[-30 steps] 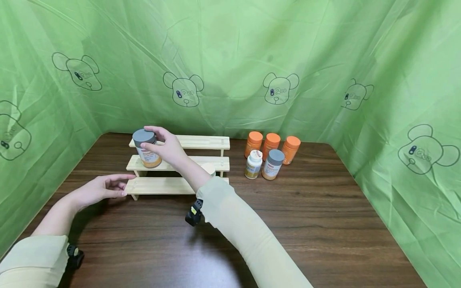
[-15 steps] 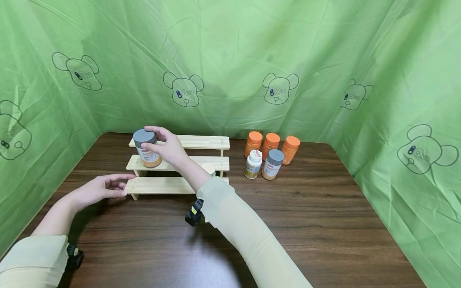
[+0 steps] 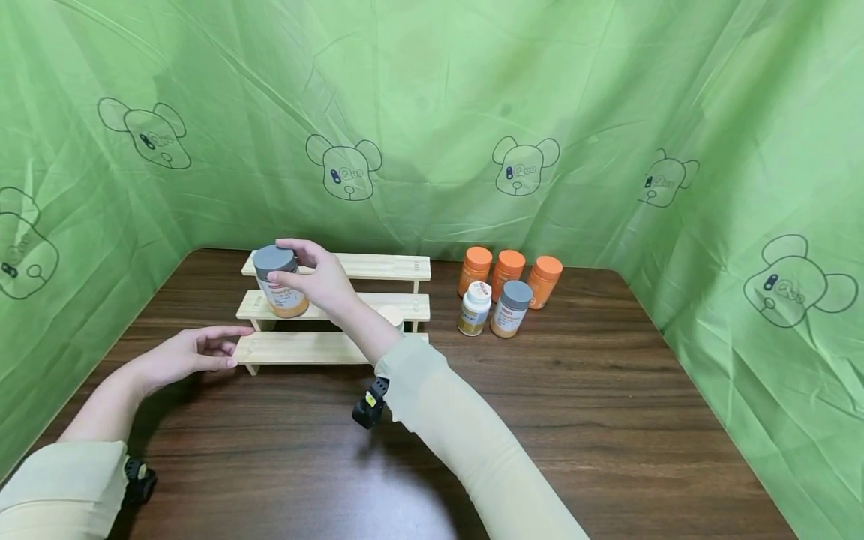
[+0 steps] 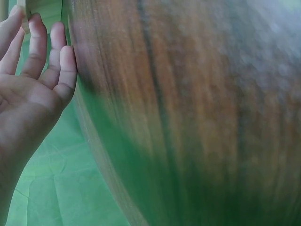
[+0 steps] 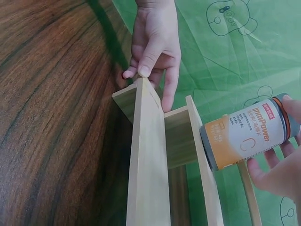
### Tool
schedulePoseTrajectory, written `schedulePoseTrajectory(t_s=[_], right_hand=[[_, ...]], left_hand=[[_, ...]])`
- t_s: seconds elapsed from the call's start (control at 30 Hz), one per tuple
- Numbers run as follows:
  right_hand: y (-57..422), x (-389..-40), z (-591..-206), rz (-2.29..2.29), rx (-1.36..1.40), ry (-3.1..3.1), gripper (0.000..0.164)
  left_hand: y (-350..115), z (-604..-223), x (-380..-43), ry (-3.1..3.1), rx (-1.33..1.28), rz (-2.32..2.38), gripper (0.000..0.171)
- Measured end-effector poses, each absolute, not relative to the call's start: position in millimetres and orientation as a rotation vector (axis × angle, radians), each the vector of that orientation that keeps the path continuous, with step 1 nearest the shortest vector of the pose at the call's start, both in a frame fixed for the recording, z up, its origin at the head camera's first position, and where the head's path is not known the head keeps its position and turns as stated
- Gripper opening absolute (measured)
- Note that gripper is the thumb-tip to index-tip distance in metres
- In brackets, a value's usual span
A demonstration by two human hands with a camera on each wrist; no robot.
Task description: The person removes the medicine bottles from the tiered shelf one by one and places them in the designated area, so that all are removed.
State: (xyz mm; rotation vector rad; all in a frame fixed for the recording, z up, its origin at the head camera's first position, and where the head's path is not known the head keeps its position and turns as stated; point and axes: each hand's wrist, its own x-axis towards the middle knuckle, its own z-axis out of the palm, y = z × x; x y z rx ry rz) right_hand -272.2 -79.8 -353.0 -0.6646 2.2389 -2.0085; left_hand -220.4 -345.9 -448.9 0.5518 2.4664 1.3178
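Note:
A three-tier wooden display rack [image 3: 304, 348] stands on the table. At its left end my left hand [image 3: 177, 360] pinches the lowest shelf between thumb and index finger, the other fingers loosely bent. My right hand [image 3: 320, 279] grips a supplement bottle [image 3: 284, 294] by its grey lid, with thumb and fingers on either side. The bottle is white and orange, and its base is at the left part of the middle shelf. In the right wrist view the bottle [image 5: 249, 134] leans slightly against the shelf's line, its base touching or very near the board.
A pale round lid [image 3: 391, 315] shows behind my right forearm, mostly hidden. Right of the rack are several bottles: three orange ones [image 3: 508, 268], a small white one [image 3: 475, 309] and a grey-lidded one [image 3: 511, 309]. Green cloth [image 3: 432, 120] hangs around the table [image 3: 574, 420].
My right hand and the grey-lidded bottle have shifted slightly right along the middle shelf in the last half second. The left hand and the rack have stayed put.

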Motion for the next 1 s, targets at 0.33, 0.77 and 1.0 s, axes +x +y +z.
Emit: schedulePoseTrajectory(t_s=[0.33, 0.77, 1.0], right_hand=[[-66.5, -269.5, -340.7, -1.986, -0.699, 2.233, 0.052], [-52.9, -266.4, -319.8, -1.929, -0.739, 2.207, 0.055], [-41.8, -266.4, -307.3, -1.927, -0.777, 2.202, 0.054]], left_hand=[[-345.5, -449.7, -220.0, 2.473, 0.564, 1.319, 0.056], [-347.3, -450.3, -220.7, 2.501, 0.555, 1.298, 0.056], [-344.9, -449.3, -220.1, 2.524, 0.541, 1.268, 0.057]])
